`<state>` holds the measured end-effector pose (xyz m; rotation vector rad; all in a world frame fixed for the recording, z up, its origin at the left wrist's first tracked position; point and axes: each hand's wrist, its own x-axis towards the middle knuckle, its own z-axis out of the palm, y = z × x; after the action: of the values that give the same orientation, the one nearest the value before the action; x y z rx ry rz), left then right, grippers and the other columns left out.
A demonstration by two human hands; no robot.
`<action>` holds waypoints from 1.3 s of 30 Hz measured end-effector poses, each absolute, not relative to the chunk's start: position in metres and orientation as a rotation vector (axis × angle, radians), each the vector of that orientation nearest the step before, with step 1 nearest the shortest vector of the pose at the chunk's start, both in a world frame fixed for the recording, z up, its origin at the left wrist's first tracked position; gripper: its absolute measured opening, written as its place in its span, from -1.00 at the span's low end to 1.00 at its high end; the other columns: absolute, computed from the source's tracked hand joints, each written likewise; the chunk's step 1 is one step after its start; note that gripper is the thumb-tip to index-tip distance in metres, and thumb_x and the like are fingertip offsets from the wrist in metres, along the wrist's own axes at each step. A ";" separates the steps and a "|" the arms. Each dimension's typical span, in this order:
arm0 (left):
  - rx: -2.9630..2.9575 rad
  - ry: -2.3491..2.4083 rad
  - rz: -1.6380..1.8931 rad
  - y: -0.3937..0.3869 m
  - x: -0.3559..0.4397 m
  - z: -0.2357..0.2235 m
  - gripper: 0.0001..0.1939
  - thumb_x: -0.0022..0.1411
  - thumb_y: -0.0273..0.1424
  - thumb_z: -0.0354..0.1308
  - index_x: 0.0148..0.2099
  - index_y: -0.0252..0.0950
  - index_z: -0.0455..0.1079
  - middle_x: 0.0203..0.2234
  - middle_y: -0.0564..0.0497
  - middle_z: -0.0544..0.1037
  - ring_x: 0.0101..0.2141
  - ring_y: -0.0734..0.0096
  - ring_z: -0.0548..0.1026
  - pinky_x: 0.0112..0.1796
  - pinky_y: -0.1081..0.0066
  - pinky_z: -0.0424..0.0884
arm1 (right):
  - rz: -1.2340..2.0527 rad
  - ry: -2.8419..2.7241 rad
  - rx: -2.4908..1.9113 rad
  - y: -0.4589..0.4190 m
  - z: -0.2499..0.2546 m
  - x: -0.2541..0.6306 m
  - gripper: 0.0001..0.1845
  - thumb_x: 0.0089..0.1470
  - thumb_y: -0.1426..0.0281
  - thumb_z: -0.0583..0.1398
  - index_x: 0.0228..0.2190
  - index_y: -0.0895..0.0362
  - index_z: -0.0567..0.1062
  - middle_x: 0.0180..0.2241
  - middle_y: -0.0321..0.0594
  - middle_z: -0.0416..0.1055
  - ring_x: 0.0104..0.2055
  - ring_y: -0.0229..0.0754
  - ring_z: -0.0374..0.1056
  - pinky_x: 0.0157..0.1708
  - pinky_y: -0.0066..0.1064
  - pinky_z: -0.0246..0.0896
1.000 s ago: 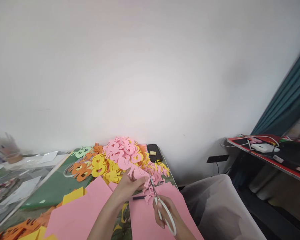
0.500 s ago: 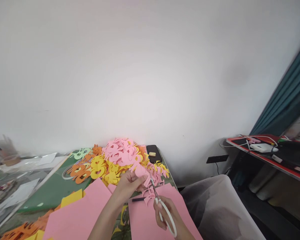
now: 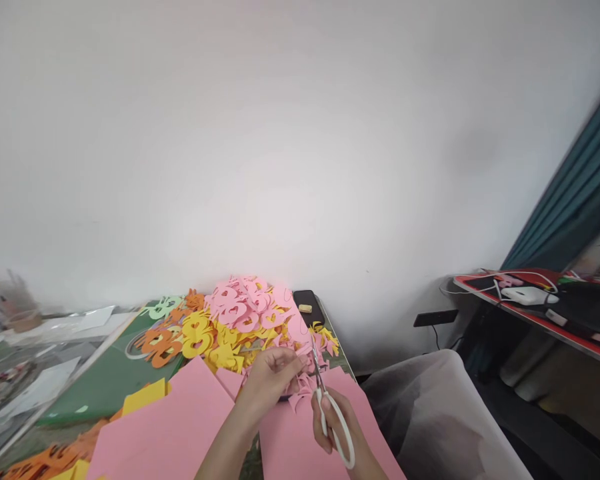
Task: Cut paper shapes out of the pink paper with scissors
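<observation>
My right hand (image 3: pixel 337 417) has its fingers in the handles of white-handled scissors (image 3: pixel 321 395), whose blades point away from me. A piece of pink paper (image 3: pixel 298 328) with drawn outlines is pinched in my left hand (image 3: pixel 274 377). The blades lie at the right edge of that paper; whether they are biting into it I cannot tell. Under both hands is a pink sheet (image 3: pixel 293 440), with curled pink scraps (image 3: pixel 303 388) on it. Beyond my left hand rises a heap of pink cut-outs (image 3: pixel 245 303) with yellow cut-outs (image 3: pixel 197 333) beside it.
A phone (image 3: pixel 307 308) with a small yellowish object on it lies near the wall. Orange cut-outs (image 3: pixel 160 343) and a green mat (image 3: pixel 100 373) are on the left. Another pink sheet (image 3: pixel 165 427) lies near me. At the right stands a red-edged table (image 3: pixel 570 327).
My left hand has moved slightly right, and the pink paper now extends upward, showing its drawn outlines. The scissors have shifted a little right and their blades point more steeply away.
</observation>
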<state>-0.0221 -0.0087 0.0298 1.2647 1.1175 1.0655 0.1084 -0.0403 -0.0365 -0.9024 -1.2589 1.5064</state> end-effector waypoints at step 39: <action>1.238 1.117 1.220 0.001 -0.032 0.020 -0.76 -0.08 -0.24 0.18 -0.51 -0.32 0.31 -0.75 0.15 0.36 -0.70 0.59 0.31 -0.61 0.57 0.23 | 1.490 -1.323 -0.798 -0.039 -0.046 0.100 -0.50 -0.10 -0.07 0.00 -0.63 0.11 0.11 -0.85 -0.56 -0.09 -0.81 -0.48 -0.24 -0.75 -0.53 -0.39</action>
<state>-0.0325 0.0014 0.0202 1.2377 1.1173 1.2201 0.1000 -0.0389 -0.0465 -0.7985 -1.3229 1.4901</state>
